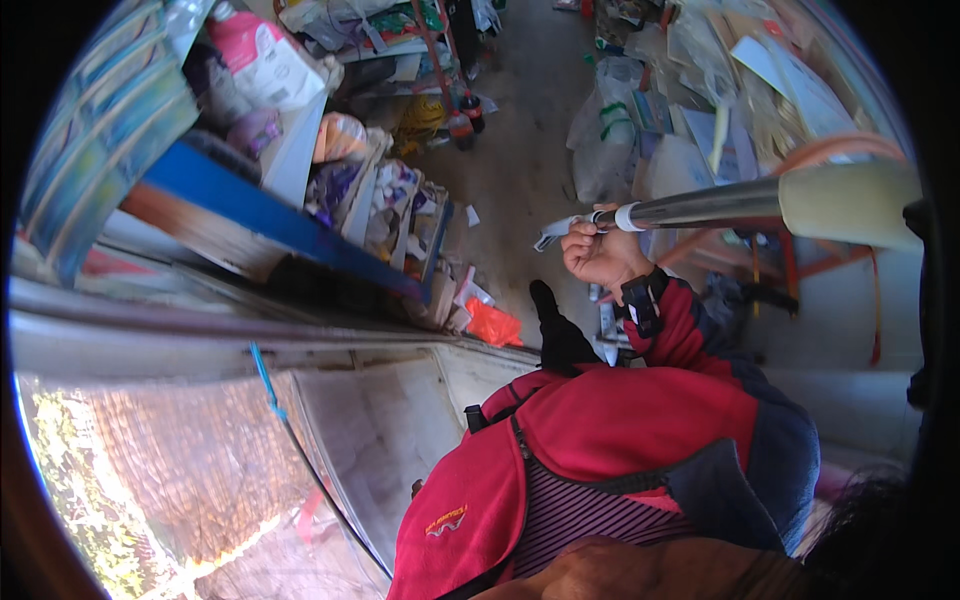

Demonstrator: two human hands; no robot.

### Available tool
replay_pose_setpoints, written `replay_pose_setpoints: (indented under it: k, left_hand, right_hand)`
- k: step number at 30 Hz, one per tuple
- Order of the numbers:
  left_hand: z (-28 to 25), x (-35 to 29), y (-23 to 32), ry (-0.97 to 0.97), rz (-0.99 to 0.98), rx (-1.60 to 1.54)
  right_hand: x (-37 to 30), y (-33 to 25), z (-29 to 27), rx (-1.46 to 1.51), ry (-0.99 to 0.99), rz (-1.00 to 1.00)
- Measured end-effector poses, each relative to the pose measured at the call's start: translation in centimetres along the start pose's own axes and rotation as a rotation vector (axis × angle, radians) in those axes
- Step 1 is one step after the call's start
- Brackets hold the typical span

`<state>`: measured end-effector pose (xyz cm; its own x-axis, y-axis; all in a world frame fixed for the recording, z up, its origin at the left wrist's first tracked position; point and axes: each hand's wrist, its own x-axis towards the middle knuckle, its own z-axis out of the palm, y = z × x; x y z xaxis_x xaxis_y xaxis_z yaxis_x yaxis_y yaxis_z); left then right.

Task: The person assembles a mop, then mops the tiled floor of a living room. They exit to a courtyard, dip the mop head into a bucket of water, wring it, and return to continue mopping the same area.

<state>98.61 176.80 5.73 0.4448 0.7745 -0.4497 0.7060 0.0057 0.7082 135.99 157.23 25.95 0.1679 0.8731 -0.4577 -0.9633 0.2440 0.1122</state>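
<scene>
My right hand [605, 255] is raised near the middle of the view, with a dark strapped device [642, 303] on its wrist. Its fingers are curled around the thin end of a dark shiny pole [710, 206]. White rings circle the pole beside the fingers, and a pale hooked piece [556, 233] sticks out past them. Toward the right, the pole meets a broad cream-coloured part [850, 203], whose kind I cannot make out. My left hand is out of view.
Shelves with bagged goods [370, 200] stand on the left, beside a blue board [270, 215]. Two bottles [465, 122] stand on the floor of the narrow aisle [520, 130]. Plastic bags [607, 130] and flat sheets crowd the right side. An orange bag [493, 323] lies low left.
</scene>
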Motion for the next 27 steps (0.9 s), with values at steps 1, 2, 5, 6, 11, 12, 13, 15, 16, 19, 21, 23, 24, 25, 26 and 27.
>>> replay_pose_setpoints:
  k: [1,2,5,6,11,12,13,15,16,19,21,23,24,25,26,27]
  left_hand:
    - [0.9,2.0,1.5,-0.026,0.008,0.004]
    - [1.7,4.1,2.9,-0.047,0.011,0.008]
    - [3.3,9.9,7.3,-0.094,-0.03,0.041]
    - [3.6,11.6,8.8,-0.104,-0.058,0.052]
    - [3.9,21.0,16.2,-0.122,-0.077,0.107]
    - [4.1,23.0,17.6,-0.128,-0.07,0.112]
    - [4.4,24.9,19.0,-0.131,-0.06,0.106]
    - [5.0,28.5,21.9,-0.141,-0.045,0.094]
    - [5.5,30.2,23.4,-0.152,-0.039,0.085]
    - [7.2,35.2,27.3,-0.191,-0.016,0.083]
    - [8.6,39.0,29.6,-0.226,0.002,0.081]
    - [10.0,42.9,31.4,-0.25,0.011,0.079]
    - [10.8,44.9,32.0,-0.259,0.018,0.082]
    - [11.3,46.8,32.4,-0.266,0.019,0.086]
    - [11.7,48.7,32.6,-0.273,0.02,0.102]
    - [11.9,50.6,32.8,-0.278,0.014,0.112]
  right_hand:
    - [2.1,-1.9,0.8,0.012,-0.014,-0.002]
    - [4.3,-3.9,1.6,0.023,-0.033,-0.004]
    - [11.0,-10.2,5.0,0.031,0.037,-0.034]
    - [13.1,-12.3,6.1,0.055,0.092,-0.078]
    - [20.5,-22.2,11.4,0.102,-0.032,-0.08]
    - [21.8,-23.9,12.3,0.125,-0.048,-0.086]
    - [23.2,-25.4,13.1,0.141,-0.092,-0.074]
    - [25.6,-27.7,14.6,0.183,-0.063,-0.076]
    - [26.7,-28.9,15.2,0.194,-0.043,-0.095]
    - [29.7,-32.7,17.1,0.172,-0.066,-0.121]
    - [32.0,-35.8,18.4,0.165,-0.076,-0.137]
    - [34.5,-38.8,19.7,0.171,-0.077,-0.153]
    - [35.8,-40.4,20.4,0.182,-0.074,-0.163]
    - [37.1,-42.0,21.1,0.189,-0.095,-0.159]
    - [38.4,-43.7,21.9,0.173,-0.095,-0.163]
    - [39.5,-45.4,22.7,0.155,-0.083,-0.183]
